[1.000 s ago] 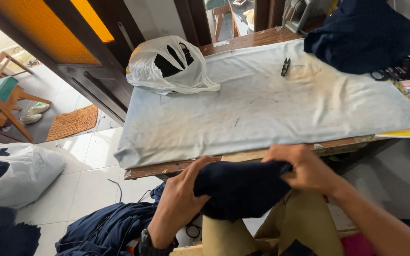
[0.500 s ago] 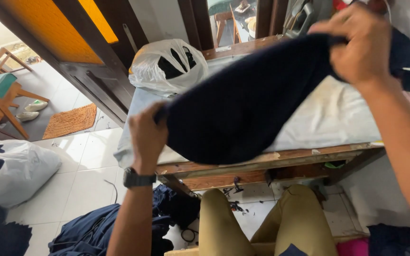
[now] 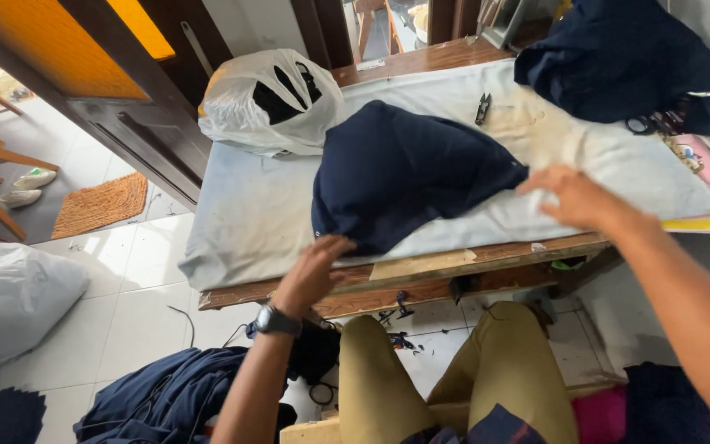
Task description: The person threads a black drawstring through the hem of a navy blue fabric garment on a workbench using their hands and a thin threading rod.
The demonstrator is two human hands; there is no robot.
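A dark navy garment [image 3: 404, 177] lies spread on the pale padded cloth [image 3: 248, 214] covering a wooden table. My left hand [image 3: 315, 267], with a watch on its wrist, rests at the garment's near left edge, fingers apart. My right hand [image 3: 573, 196] hovers just off the garment's right tip, fingers spread and slightly blurred. Neither hand grips the fabric.
A white plastic bag [image 3: 269, 99] with dark cloth inside sits at the table's back left. Small thread snips [image 3: 483, 107] lie behind the garment. A heap of navy clothes [image 3: 626, 57] fills the back right. More navy garments [image 3: 158, 399] lie on the tiled floor beside a white sack [image 3: 10, 300].
The garment was bunched in both hands at my lap, then lifted and stretched in the air. Now it lies flat on the table and both hands have let go.
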